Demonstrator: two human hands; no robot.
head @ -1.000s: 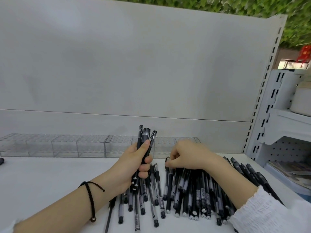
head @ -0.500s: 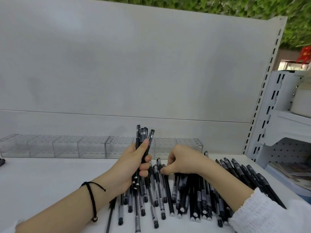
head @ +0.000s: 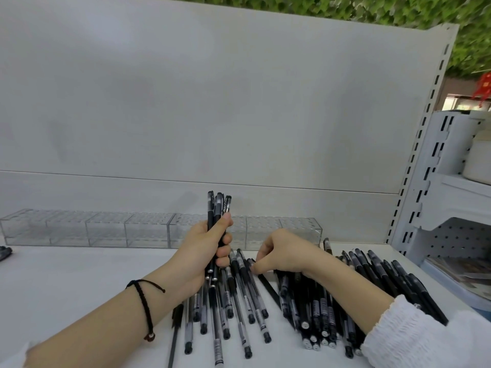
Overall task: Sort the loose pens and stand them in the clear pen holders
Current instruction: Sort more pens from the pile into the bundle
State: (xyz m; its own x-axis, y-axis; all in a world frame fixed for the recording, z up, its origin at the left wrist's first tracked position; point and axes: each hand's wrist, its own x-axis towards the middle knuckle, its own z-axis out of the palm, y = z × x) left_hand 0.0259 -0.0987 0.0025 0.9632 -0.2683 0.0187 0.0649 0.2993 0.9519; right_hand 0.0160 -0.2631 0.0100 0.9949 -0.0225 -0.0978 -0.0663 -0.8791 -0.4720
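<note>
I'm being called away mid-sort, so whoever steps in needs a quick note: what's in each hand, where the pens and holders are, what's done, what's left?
Left hand grips a bundle of black pens, upright. Right hand pinches the end of a single black pen lying in the pile.
Loose pens lie in front on the white shelf; clear pen holders line its back edge, no pens visible in them.
Done: one bundle gathered. Left: sort the pile, stand every pen in the holders.

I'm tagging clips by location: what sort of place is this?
Probably a shop display shelf, perhaps stationery: slotted shelving upright, a row of clear pen holders, and heaps of loose pens.
</note>
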